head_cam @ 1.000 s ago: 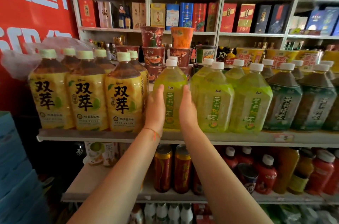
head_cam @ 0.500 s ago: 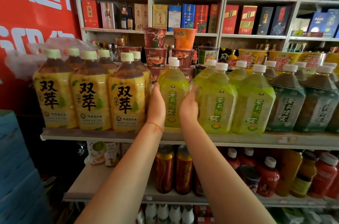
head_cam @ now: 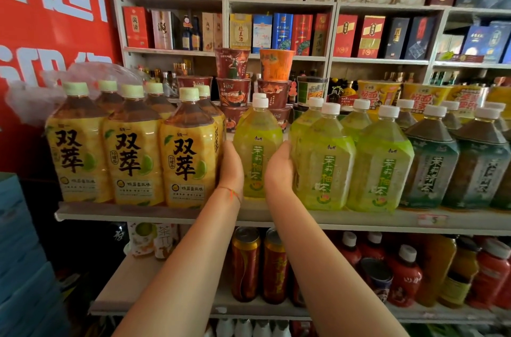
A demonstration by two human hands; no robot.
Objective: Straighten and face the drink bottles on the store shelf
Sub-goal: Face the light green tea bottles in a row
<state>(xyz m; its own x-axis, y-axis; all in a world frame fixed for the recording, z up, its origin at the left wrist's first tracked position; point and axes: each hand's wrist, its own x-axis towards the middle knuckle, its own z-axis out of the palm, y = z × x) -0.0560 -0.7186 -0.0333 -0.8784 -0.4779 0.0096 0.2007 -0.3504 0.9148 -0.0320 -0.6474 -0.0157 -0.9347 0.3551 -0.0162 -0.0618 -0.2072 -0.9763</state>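
The green bottle [head_cam: 257, 148] stands upright on the shelf [head_cam: 359, 219], label facing forward, just right of the yellow bottles [head_cam: 132, 154]. Left hand [head_cam: 231, 168] and right hand [head_cam: 279, 171] clasp its sides; the fingers curl behind, hidden.

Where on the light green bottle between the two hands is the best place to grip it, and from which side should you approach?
Grip the green bottle at its wide labelled body, from the front with a palm on each flank, as the left hand and right hand do. It stands upright; its shoulders taper to a narrow cap, and neighbours crowd both sides, so the body gives the surest hold for turning.
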